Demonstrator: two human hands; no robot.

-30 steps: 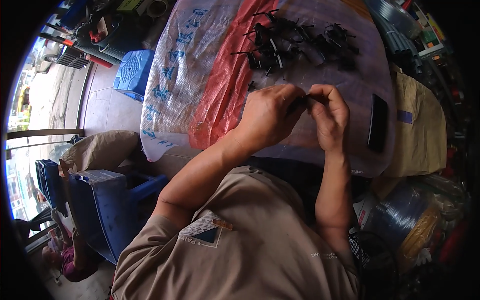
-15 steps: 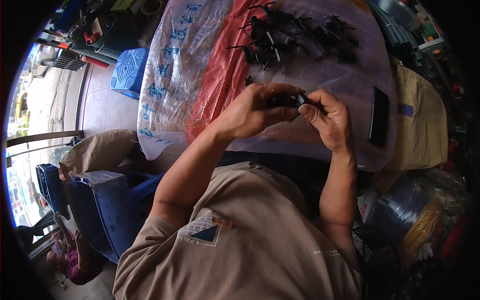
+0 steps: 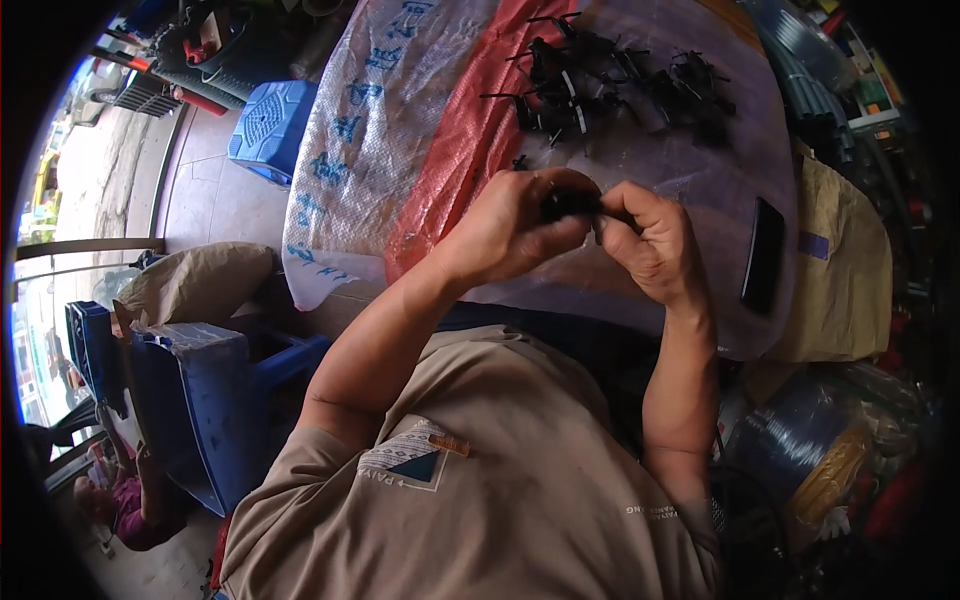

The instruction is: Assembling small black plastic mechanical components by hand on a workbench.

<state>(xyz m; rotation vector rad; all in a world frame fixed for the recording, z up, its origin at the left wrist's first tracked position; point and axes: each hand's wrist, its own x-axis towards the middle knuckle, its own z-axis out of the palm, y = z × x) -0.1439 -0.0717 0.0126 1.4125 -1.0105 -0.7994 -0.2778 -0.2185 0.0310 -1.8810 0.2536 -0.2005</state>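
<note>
Above the near part of the table, my left hand (image 3: 520, 228) is closed around a small black part (image 3: 570, 204), whose exact kind I cannot make out. My right hand (image 3: 652, 242) pinches at the right end of that part, thumb and forefinger pressed together; a small pale bit shows at the fingertips. Both hands nearly touch each other. Beyond them lies a loose heap of black plastic parts (image 3: 570, 90) with thin rods sticking out, and one small black piece sits just past my left knuckles.
A woven plastic sheet (image 3: 345, 130) with a red stripe (image 3: 450, 150) covers the table. At the right lies a black phone (image 3: 763, 255), beside a brown paper sack (image 3: 840, 270). Blue stools (image 3: 272, 130) stand left, near another person (image 3: 140, 510). Wrapped coils (image 3: 800, 440) sit at lower right.
The view has shifted slightly, so the table appears farther right. Both hands keep hold of the black part; my left fingers have turned it a little, showing more of its dark side.
</note>
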